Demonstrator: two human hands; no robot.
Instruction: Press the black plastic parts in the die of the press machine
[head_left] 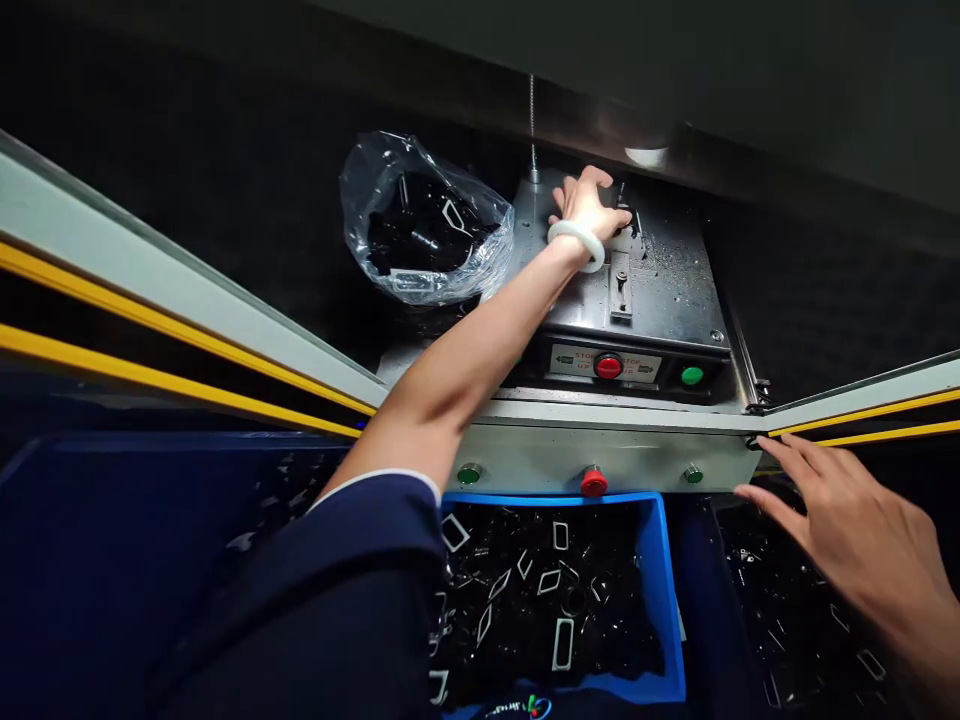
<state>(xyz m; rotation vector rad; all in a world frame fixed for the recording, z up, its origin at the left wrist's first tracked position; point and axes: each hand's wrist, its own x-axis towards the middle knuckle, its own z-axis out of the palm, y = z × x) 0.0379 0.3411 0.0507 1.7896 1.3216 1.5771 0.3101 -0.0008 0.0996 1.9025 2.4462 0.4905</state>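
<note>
Left grip (589,210) lies open and palm down on a steel machine plate (667,270), with metal dust around it. A white bangle (576,247) sits on its wrist, and a small metal fitting (620,285) is just below its fingers. To the left of this grip, a clear plastic bag (420,220) holds black parts. Below the grip, a red button (608,366) and a green button (692,375) sit at the plate's front edge. Right grip (840,530) is also open, with spread fingers, and it stays just beside the end of a grey panel (600,450). Under this grip is a dark bin (750,620) with black frames. Between the two grips and lower down, a blue bin (660,570) is full of black rectangular metal frames (551,600).
</note>
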